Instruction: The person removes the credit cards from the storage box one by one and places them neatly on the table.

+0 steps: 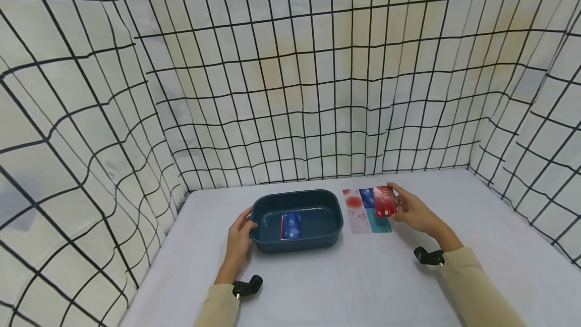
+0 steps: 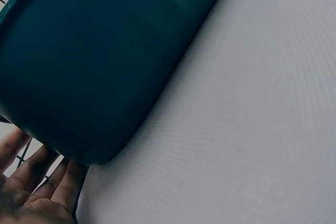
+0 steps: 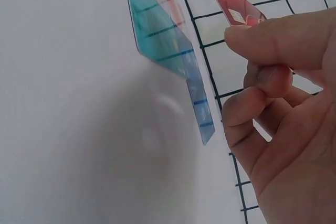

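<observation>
Tray point(image 1: 301, 247): rounded, left grip point(image 1: 238, 236) holding rim
Red card point(image 1: 383, 202): pinched by right grip point(image 1: 418, 213)
Counter point(image 1: 340, 286): white, grid point(image 1: 332, 12) along top

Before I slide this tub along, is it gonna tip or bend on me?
Probably not: the tub looks broad and low-walled, so it should slide rather than tip. Its smooth, evenly curved wall suggests moulded plastic, likely fairly stiff and light. The blue card inside might shift, since nothing visible pins it.
</observation>
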Motion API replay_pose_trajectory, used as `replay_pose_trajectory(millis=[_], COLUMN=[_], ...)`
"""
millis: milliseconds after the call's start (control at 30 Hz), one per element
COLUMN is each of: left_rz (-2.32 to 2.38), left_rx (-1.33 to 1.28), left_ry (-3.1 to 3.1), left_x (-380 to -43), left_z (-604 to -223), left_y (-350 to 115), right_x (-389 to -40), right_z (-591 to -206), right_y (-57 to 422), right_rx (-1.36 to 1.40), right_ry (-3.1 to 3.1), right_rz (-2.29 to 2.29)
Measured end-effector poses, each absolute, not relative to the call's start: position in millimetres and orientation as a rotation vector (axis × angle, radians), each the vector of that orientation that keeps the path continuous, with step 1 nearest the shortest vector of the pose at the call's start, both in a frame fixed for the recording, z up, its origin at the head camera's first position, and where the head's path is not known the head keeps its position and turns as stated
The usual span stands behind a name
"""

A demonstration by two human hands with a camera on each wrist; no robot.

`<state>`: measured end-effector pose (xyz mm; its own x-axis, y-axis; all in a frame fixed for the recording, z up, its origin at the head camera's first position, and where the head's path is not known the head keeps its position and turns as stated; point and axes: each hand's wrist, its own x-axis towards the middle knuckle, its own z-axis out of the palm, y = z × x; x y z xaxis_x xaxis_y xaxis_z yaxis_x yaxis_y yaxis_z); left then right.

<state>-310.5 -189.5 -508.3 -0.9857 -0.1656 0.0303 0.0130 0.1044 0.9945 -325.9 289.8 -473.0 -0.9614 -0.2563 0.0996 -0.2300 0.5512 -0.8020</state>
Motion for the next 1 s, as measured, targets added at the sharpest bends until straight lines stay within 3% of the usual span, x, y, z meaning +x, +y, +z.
replay_pose_trajectory(millis=[1000], left_rz=[-2.022], left_rx=[0.143], left_ry=[-2.218], left_x=[-310], left_z=[-507], left_y=[-190], right_x=[-322], right_z=[-482], right_y=[329], right_rx=[-0.380], right_ry=[2.676], right_rz=[-1.212])
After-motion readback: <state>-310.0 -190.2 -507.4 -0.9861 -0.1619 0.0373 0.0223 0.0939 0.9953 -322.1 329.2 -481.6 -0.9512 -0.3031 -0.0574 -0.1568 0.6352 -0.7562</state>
